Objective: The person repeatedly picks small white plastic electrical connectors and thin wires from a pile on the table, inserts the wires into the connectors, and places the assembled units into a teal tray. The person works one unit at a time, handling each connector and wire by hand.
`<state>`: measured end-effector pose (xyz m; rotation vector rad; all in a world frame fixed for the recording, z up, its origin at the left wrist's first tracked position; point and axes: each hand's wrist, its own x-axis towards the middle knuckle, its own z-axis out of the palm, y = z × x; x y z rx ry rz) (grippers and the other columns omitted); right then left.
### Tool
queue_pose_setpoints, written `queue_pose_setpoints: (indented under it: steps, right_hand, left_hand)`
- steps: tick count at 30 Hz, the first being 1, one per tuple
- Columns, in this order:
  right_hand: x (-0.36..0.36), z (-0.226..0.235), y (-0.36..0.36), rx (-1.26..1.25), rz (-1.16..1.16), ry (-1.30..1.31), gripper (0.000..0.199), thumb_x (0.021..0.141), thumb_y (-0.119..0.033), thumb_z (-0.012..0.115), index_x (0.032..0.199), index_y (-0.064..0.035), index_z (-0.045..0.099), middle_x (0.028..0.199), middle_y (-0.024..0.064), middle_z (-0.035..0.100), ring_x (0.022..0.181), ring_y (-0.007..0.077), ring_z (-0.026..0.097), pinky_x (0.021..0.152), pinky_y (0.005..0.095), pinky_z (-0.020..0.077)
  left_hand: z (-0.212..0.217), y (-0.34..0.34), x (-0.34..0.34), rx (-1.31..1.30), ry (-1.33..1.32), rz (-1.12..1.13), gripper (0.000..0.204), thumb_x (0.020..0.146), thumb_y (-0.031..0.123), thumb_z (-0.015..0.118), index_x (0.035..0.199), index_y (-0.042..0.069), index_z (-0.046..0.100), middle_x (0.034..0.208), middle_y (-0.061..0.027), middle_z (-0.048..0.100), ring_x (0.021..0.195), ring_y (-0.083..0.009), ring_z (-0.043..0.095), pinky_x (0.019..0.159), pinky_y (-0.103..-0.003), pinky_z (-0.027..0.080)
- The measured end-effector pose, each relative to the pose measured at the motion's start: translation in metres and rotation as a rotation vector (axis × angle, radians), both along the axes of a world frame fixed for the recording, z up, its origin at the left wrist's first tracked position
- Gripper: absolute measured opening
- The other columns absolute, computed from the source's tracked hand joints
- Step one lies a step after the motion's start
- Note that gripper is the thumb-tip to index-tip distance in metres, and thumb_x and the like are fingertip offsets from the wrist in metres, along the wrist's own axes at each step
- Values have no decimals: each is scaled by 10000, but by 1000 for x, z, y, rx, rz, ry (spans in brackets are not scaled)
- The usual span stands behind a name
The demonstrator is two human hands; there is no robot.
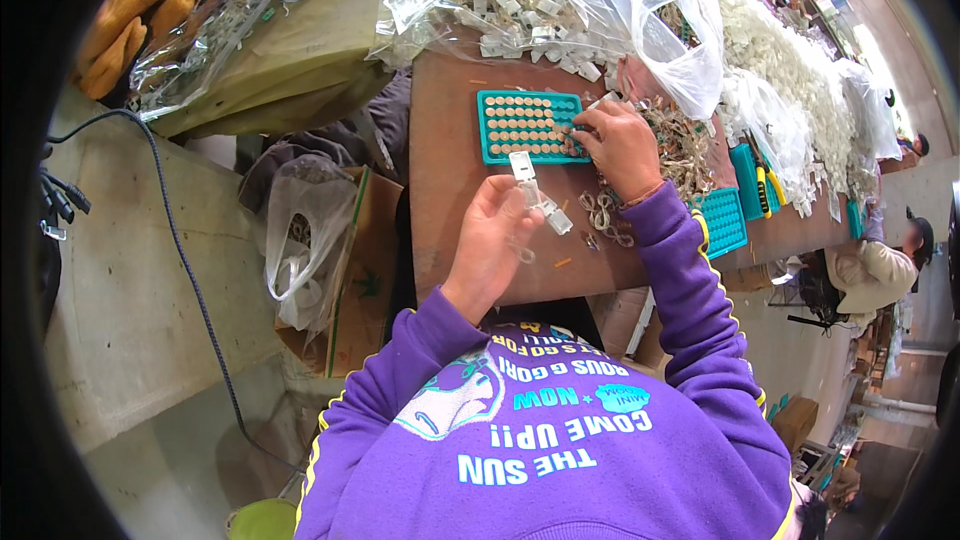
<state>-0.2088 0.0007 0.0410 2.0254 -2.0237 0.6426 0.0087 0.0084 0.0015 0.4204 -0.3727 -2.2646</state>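
My left hand [486, 240] pinches a small white plastic case [522, 168] between thumb and fingers. A second white piece [556, 218] sticks out beside those fingertips; whether it is joined to the case I cannot tell. A teal tray [484, 130] with rows of small round tan discs [520, 125] lies in front of both hands. At the tray's right edge my right hand [627, 152] has its fingertips closed together over the cells. What is between them, if anything, is too small to make out. Some upper-right cells hold no tan discs.
Coiled cables [600, 215] lie near my right wrist, with a tangled cable heap [680, 145] beyond. White cases [520, 15] pile up at the back under a clear plastic bag [680, 30]. At right are another teal tray [722, 225] and yellow-handled pliers [763, 185]. Other people sit farther right.
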Motion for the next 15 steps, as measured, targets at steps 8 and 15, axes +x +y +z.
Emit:
queue_pose_setpoints:
  steps: [8, 15]
  right_hand:
    - [2, 1, 1, -83, 51, -19, 59, 779, -143, 708, 797, -89, 693, 831, 49, 645, 842, 261, 629, 760, 386, 508]
    - [4, 8, -9, -85, 52, -184, 101, 799, -72, 671, 900, -67, 676, 847, 122, 645, 783, 346, 647, 697, 427, 525]
  left_hand:
    - [-3, -3, 1, -35, -25, -28, 201, 971, 167, 625, 1109, 76, 511, 1019, -89, 636, 859, -141, 624, 771, -254, 522]
    - [-2, -2, 0, -31, -47, -18, 187, 974, 168, 619, 1105, 81, 519, 1024, -89, 641, 870, -153, 638, 776, -277, 526]
